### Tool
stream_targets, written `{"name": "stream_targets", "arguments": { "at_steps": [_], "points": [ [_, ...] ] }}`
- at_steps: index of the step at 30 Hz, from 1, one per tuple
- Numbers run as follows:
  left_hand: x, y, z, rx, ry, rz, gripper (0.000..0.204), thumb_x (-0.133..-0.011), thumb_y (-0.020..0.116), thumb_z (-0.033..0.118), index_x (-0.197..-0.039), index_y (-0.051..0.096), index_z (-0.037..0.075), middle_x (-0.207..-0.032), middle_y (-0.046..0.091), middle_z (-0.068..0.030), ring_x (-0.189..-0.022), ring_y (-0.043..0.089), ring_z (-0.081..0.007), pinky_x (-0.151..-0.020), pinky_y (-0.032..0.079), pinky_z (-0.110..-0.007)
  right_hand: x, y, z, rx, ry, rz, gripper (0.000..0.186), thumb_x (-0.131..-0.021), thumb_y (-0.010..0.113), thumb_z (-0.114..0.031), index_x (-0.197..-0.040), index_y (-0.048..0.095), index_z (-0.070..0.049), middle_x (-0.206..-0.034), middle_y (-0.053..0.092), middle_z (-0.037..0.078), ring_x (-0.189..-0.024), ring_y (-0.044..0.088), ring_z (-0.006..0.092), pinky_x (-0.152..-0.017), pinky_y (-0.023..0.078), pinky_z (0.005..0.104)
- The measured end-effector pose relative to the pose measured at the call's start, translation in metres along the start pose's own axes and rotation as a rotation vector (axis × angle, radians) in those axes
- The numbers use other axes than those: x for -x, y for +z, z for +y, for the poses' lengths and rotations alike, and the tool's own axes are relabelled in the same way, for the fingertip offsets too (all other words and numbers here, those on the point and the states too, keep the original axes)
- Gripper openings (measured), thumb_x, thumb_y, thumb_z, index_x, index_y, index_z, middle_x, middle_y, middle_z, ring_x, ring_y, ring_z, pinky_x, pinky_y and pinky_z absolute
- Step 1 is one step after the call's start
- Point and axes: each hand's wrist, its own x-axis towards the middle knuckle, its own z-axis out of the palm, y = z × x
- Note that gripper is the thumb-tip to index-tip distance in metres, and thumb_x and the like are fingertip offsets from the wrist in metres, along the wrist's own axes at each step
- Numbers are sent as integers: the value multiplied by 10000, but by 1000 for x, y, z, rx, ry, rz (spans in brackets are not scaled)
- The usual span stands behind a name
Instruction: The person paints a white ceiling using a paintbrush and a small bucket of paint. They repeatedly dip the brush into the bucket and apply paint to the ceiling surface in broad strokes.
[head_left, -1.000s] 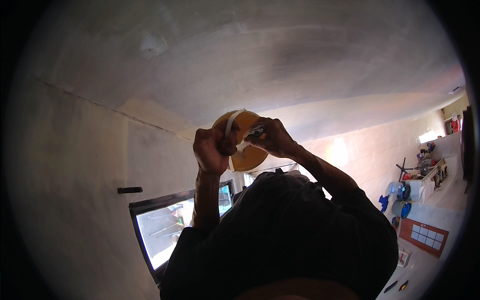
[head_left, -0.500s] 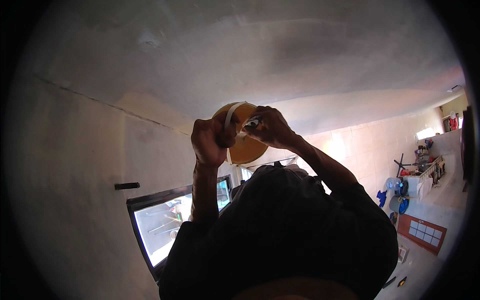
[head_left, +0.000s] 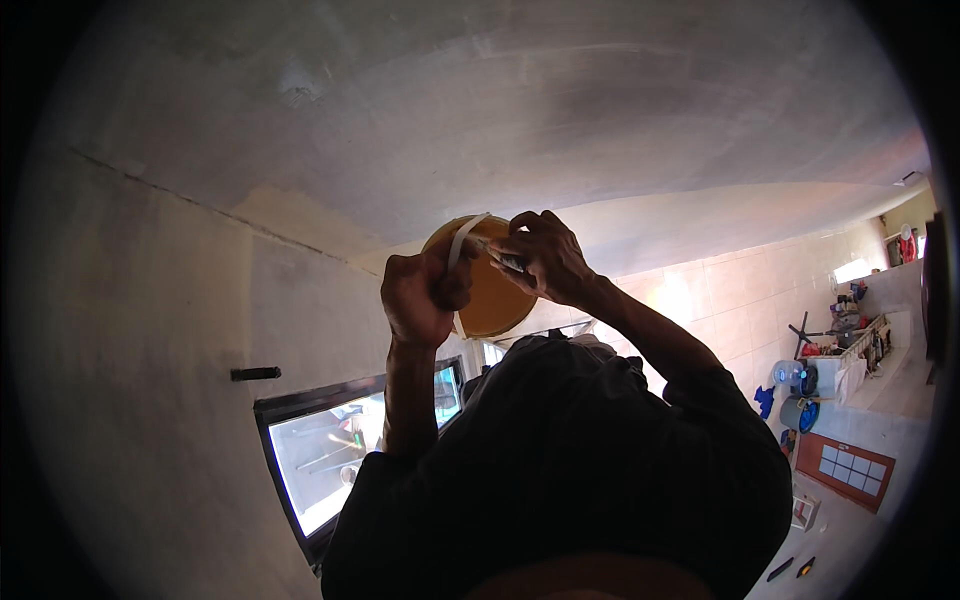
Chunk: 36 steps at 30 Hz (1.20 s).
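A round yellow-orange thing (head_left: 495, 305), perhaps a bucket or a lamp cover, sits behind both of my hands at the upper middle. My left hand (head_left: 422, 298) is closed around a narrow white strip (head_left: 463, 240) that crosses the round thing's left part. Just to the right, the bent fingers of my right hand (head_left: 552, 258) close on a small, partly dark and shiny object (head_left: 512, 262). Its kind is too small and shaded to make out. The fingertips of the two hands nearly meet near the strip's upper part.
A grey plastered surface (head_left: 560, 110) spreads above my hands, with a dark crack (head_left: 200, 203) at left. A short black piece (head_left: 255, 374) sticks out beside a black-framed window (head_left: 330, 455). At far right are a brown door (head_left: 845, 470), a blue tub (head_left: 800, 412) and household items.
My right hand has turned and its fingers have shifted, moving the small object slightly down. The round thing shows a little lower. My left hand stays nearly in place on the strip.
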Motion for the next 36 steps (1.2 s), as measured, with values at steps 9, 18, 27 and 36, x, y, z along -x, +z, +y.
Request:
{"name": "stream_targets", "arguments": {
  "at_steps": [9, 18, 27, 36],
  "points": [
    [8, 3, 0, 3, 31, -22, 703, -781, 428, 502, -1146, 496, -96, -656, 352, 26, -516, 268, -65, -469, 213, -230, 6, 4, -10, 31, 47, 86, 246, -727, 795, -156, -948, 697, -114, -881, 658, 53, -850, 619, 222, -715, 470, 365],
    [1, 9, 1, 30, 48, -43, 684, -781, 444, 491, -1134, 518, -89, -653, 339, 35, -526, 261, -61, -470, 214, -230, 3, -6, -22, -525, 454, -193, 173, -738, 789, -146, -877, 733, -60, -888, 665, 105, -843, 638, 271, -760, 512, 374],
    [6, 25, 4, 21, 53, 58, 626, -797, 409, 464, -1083, 540, -77, -629, 347, 33, -503, 243, -65, -458, 201, -231, -3, -15, -4, -72, 54, 86, 264, -705, 826, -181, -931, 723, -92, -872, 666, 69, -870, 624, 234, -744, 492, 363],
    [9, 15, 2, -42, 82, 21, 666, -793, 414, 493, -1122, 523, -76, -644, 346, 29, -504, 245, -61, -461, 212, -226, 3, -21, -15, -264, 211, -21, 225, -731, 805, -161, -929, 724, -91, -881, 661, 84, -871, 629, 254, -757, 502, 373]
  ]
}}
